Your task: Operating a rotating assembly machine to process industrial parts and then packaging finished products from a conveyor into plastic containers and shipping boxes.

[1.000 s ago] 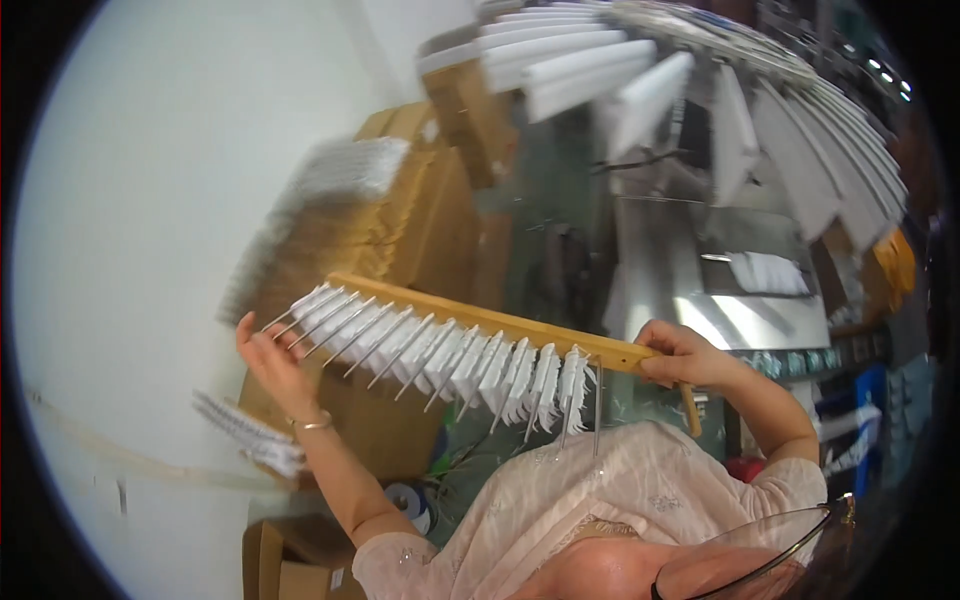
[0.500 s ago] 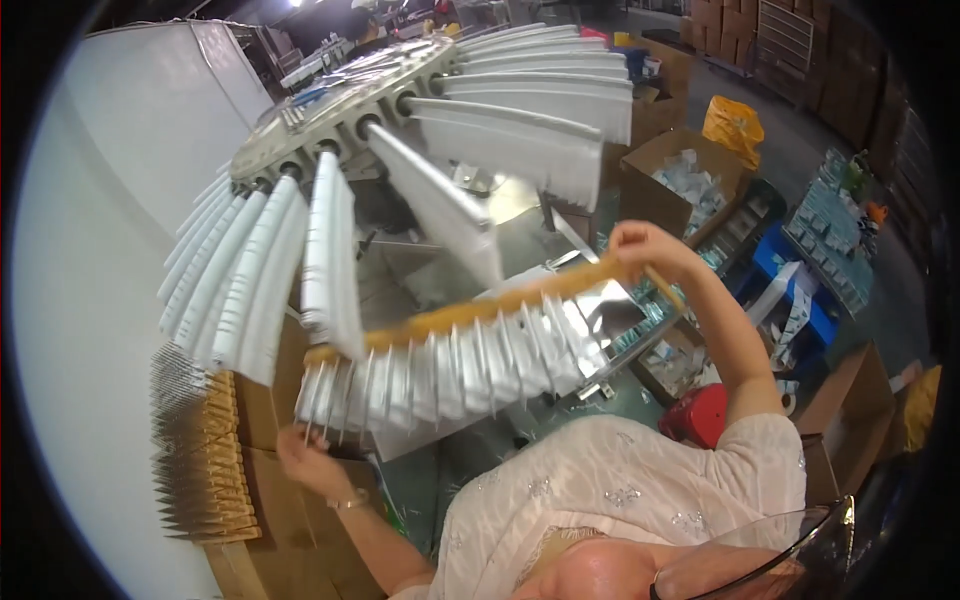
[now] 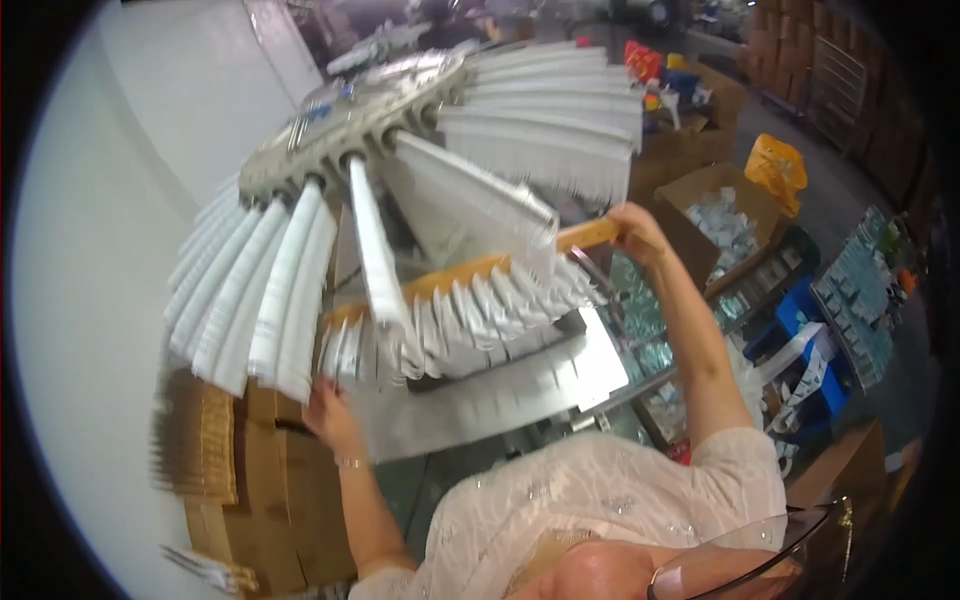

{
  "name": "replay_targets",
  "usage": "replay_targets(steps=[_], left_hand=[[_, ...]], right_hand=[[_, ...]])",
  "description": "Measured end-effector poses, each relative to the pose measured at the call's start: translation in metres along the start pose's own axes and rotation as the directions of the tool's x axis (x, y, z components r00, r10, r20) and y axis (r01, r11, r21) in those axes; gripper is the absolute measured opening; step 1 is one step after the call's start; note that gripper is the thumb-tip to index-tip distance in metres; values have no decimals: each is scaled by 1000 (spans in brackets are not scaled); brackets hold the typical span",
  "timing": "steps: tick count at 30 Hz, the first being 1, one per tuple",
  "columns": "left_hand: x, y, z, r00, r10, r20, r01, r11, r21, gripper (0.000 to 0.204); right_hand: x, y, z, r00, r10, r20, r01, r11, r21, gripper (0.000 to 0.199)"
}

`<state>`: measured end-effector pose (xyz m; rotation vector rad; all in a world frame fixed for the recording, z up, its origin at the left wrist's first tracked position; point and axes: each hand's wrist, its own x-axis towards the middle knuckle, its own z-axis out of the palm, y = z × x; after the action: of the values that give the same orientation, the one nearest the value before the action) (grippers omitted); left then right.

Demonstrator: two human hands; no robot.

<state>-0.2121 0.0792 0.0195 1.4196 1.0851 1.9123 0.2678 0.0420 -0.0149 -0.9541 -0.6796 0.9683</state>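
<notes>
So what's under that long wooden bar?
Under the wooden bar are white pieces, and below those, a shiny metal tabletop. The white pieces cover part of it, so that bit can't be seen.

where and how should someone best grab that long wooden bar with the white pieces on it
Probably by the right end of the wooden bar, coming from the right, where the right grip is closed. That end is clear of the large white panels crossing in front of the bar farther left, and the white pieces hang below the wood.

Right hand (image 3: 640,234) gripping wooden bar (image 3: 588,236), white pieces (image 3: 470,318) below, left hand (image 3: 334,418) near opposite end
</notes>
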Motion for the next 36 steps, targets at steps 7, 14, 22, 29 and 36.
replay_targets(steps=[7, 14, 22, 29, 36], left_hand=[[8, -14, -13, 992, 121, 24, -121, 993, -8, 20], [31, -28, 1, 942, 297, 155, -320, 935, 155, 11], [51, 3, 14, 850, 495, 183, -524, 831, 186, 11], [29, -10, -6, 900, 377, 221, -426, 867, 257, 6], [-24, -60, -21, 981, 109, 160, -135, 978, 161, 9]], right_hand=[[17, -29, 3, 982, -149, 115, 158, 985, -72, 17], [70, -1, -15, 953, -270, 139, 291, 942, -167, 22], [45, -24, -4, 964, 164, 207, -167, 986, -3, 27], [39, -21, -5, 981, 133, 138, -126, 990, -62, 32], [21, 11, -10, 996, -79, -38, 85, 977, 197, 28]])
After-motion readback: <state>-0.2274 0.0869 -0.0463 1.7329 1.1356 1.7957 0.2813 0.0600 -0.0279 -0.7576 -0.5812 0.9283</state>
